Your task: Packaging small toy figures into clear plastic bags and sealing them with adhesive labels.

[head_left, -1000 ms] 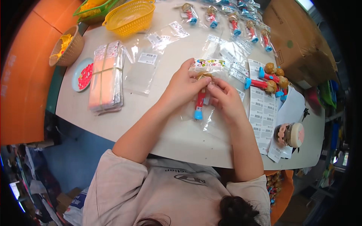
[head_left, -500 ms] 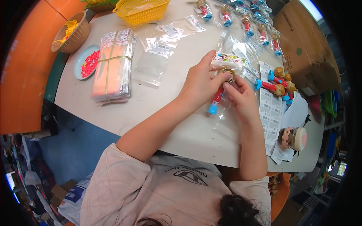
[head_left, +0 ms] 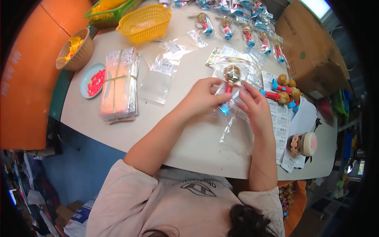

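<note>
Toy (head_left: 229,89), head view: it sits near mid-table between the two hands, gold head pointing far, blue foot near, with clear film of a bag (head_left: 232,118) around it. Half a second ago both thumbs covered the gold head; now it's exposed, and our left hand (head_left: 205,96) has dropped to the red stem. Left thumb and fingers pinch the stem from the left, apparently through film. Our right hand (head_left: 256,108) is at the right, fingers curled by the bag's edge; we can't tell whether they grip film. The printed header stood flat and readable before; now we see only skewed, coloured strips at the far end. Our read: the toy is well down inside, and attention has gone from its head to how it lies in the bag.

Hard to see: the bag's mouth is lost in glare, so sealed or unsealed is unknown. Left fingers behind the stem are hidden. Film also blends into flat bags (head_left: 252,63) just beyond. The far bagged toys (head_left: 248,35) run together, topmost ones cut off.
</note>
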`<state>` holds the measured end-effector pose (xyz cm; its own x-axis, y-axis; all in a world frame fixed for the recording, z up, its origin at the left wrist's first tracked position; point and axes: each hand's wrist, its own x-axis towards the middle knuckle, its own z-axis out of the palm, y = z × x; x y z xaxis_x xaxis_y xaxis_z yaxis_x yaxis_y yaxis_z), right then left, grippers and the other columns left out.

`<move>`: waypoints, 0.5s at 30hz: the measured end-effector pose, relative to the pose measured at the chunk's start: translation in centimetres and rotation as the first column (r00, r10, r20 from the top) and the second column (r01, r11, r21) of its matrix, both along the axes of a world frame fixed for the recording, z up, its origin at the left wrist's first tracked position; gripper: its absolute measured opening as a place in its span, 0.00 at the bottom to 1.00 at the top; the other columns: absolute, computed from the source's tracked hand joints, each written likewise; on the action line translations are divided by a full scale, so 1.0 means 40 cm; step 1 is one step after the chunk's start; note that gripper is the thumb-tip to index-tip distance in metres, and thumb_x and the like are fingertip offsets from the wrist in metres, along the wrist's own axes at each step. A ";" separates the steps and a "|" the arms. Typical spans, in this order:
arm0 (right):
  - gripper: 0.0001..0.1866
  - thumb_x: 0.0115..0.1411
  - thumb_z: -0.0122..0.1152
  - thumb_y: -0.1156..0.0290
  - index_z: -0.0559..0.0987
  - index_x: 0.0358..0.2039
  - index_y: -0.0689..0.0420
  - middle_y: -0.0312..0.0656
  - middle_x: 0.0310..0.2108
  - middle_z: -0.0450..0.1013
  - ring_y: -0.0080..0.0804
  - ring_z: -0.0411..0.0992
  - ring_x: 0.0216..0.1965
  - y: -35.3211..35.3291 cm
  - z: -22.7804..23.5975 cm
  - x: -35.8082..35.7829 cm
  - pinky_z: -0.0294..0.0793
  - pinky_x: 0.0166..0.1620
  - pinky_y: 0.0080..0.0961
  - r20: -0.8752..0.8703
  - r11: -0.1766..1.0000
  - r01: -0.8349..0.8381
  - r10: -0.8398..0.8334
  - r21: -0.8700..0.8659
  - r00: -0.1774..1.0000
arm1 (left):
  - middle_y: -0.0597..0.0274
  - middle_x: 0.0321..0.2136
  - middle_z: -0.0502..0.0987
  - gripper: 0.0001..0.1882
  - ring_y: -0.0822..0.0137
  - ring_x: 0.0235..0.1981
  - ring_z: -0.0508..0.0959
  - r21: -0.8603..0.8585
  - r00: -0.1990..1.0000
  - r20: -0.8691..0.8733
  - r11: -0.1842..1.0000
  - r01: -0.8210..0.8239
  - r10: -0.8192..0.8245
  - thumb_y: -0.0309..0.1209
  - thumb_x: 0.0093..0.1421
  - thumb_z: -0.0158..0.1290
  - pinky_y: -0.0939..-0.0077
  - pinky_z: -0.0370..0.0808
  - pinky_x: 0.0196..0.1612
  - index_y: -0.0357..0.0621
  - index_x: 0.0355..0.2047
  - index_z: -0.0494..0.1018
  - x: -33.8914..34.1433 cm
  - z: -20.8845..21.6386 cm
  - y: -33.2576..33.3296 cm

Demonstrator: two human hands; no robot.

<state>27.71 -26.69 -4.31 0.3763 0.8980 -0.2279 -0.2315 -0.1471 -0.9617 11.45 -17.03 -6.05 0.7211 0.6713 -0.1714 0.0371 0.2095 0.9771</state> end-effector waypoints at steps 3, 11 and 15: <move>0.23 0.61 0.57 0.68 0.69 0.55 0.65 0.45 0.48 0.73 0.28 0.73 0.47 -0.048 0.050 0.002 0.74 0.47 0.25 0.132 0.999 -0.019 0.014 0.038 0.991 | 0.55 0.32 0.79 0.26 0.71 0.29 0.80 -0.005 0.989 0.060 0.991 -0.133 0.133 0.32 0.55 0.61 0.79 0.77 0.32 0.29 0.50 0.68 -0.018 0.030 0.077; 0.17 0.60 0.58 0.75 0.73 0.49 0.66 0.42 0.42 0.76 0.23 0.74 0.42 -0.094 0.012 0.035 0.72 0.46 0.19 0.252 0.990 -0.139 0.133 0.006 0.958 | 0.57 0.28 0.79 0.20 0.70 0.24 0.78 0.341 0.918 -0.133 0.887 -0.312 0.374 0.34 0.49 0.64 0.77 0.76 0.28 0.30 0.38 0.75 0.217 0.091 0.493; 0.14 0.59 0.59 0.76 0.75 0.46 0.66 0.43 0.40 0.77 0.24 0.74 0.42 -0.084 0.017 0.009 0.73 0.47 0.20 0.295 0.981 -0.189 0.190 -0.032 0.936 | 0.54 0.27 0.79 0.18 0.69 0.24 0.79 0.517 0.785 -0.368 0.811 -0.273 0.499 0.33 0.46 0.64 0.78 0.77 0.27 0.31 0.32 0.77 0.333 0.043 0.616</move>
<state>28.07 -30.06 -3.63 0.2497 0.9589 -0.1351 0.0955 -0.1632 -0.9820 24.77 7.62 -4.34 0.2872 0.9566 -0.0501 0.5154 -0.1102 0.8498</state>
